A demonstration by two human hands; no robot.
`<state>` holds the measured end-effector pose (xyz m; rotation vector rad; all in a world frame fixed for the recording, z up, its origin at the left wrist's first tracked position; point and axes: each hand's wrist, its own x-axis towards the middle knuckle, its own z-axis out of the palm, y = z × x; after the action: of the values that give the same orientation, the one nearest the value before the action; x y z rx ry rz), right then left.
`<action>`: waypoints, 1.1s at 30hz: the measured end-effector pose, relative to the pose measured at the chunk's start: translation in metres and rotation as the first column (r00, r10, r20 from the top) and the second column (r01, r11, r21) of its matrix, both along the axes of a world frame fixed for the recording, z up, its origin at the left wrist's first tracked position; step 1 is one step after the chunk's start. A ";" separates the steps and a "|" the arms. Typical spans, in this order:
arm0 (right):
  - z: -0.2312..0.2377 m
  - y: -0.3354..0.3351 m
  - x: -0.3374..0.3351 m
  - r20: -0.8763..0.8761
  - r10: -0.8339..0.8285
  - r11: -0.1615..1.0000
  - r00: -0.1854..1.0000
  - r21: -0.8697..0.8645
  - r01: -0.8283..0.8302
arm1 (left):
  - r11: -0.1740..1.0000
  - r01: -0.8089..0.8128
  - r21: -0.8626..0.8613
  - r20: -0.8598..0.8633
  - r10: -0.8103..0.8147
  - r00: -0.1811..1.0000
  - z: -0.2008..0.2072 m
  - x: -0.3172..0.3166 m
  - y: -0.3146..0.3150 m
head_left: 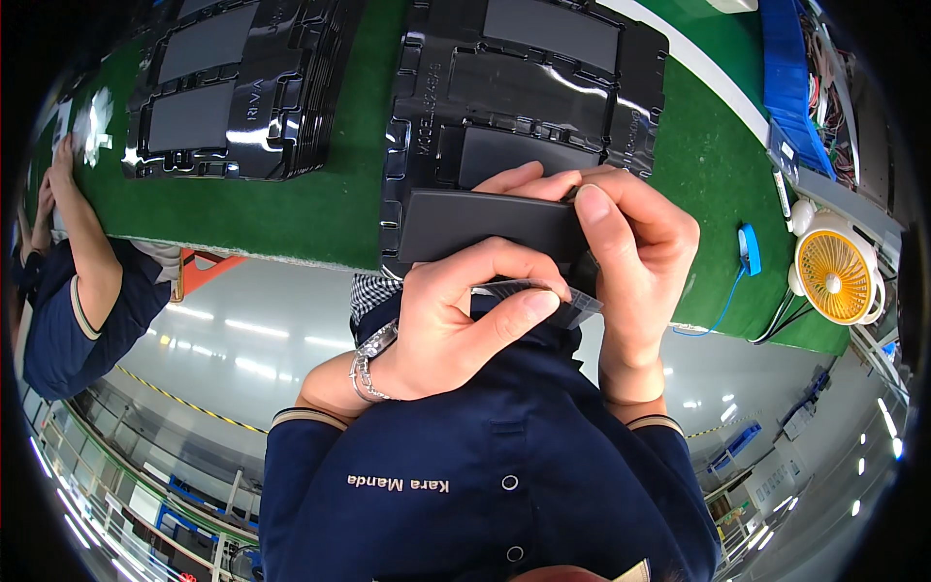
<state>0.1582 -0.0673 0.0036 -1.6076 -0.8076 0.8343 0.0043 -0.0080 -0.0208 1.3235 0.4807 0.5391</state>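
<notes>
A dark grey, flat rectangular panel [475,223] is held up over the near edge of a black moulded plastic tray [553,82]. My right hand [635,238] grips the panel's right end, thumb and fingertip pinched at the upper right corner and other fingers behind its top edge. Just below the panel, my left hand [451,320] is closed, with a thin clear plastic film [582,301] pinched between thumb and fingers. More grey panels [548,31] lie in the tray's recesses. Part of the held panel is hidden by my left fingers.
A stack of black trays [281,107] stands left on the green tabletop [320,218]. To the right are a yellow-and-white fan [832,276], a blue corded device [748,249] and a blue bin [800,97] of wires. Another person [82,291] works at far left, beside crumpled clear plastic [95,126].
</notes>
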 end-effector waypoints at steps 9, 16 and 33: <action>-0.001 0.000 0.000 0.010 0.013 1.000 1.000 -0.014 -0.013 | 0.999 -0.001 0.035 0.018 0.000 1.000 -0.004 -0.001 0.000; -0.001 -0.001 -0.001 0.006 -0.005 1.000 1.000 0.005 0.004 | 0.997 -0.005 0.077 0.035 0.003 0.999 -0.006 0.000 0.000; -0.014 -0.006 0.009 0.091 -0.006 0.996 0.996 -0.093 0.014 | 0.997 -0.059 -0.058 0.021 0.060 0.998 -0.009 0.000 -0.003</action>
<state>0.1671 -0.0732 -0.0100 -1.7415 -0.8340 0.8069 0.0040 -0.0111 -0.0294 1.2497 0.5145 0.5849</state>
